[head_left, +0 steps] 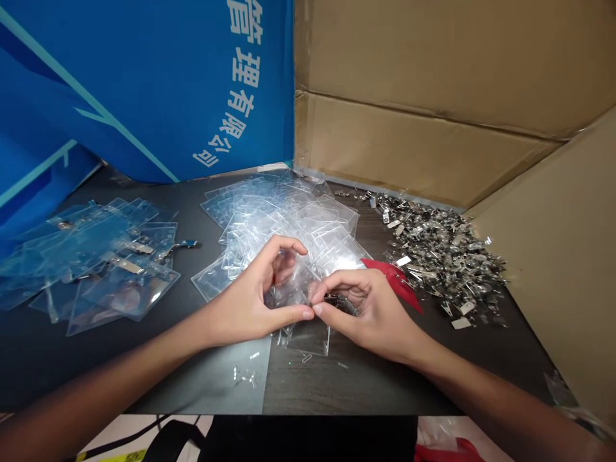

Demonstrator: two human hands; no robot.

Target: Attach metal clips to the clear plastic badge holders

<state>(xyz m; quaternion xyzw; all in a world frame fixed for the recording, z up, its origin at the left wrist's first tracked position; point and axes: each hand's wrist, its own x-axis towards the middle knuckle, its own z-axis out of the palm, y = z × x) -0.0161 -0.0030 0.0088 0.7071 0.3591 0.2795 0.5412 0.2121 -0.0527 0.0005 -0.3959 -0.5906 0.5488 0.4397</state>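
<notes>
In front of me, my left hand (274, 289) is curled around a clear plastic badge holder (292, 289), its thumb stretched along the lower edge. The tip of that thumb meets the pinched thumb and index finger of my right hand (360, 305). Dark metal of a badge clip (332, 299) shows at the right hand's fingers, mostly hidden by them. Beneath both hands lies another clear holder (308, 340) on the table. Behind them spreads a large heap of clear badge holders (283, 218).
Holders with metal clips attached (115, 263) lie piled at left. A heap of loose metal clips (447, 256) covers the right side, beside a red piece (397, 282). Small clear bits (248, 375) lie near the front edge. Cardboard (433, 147) and a blue printed panel (158, 83) stand behind.
</notes>
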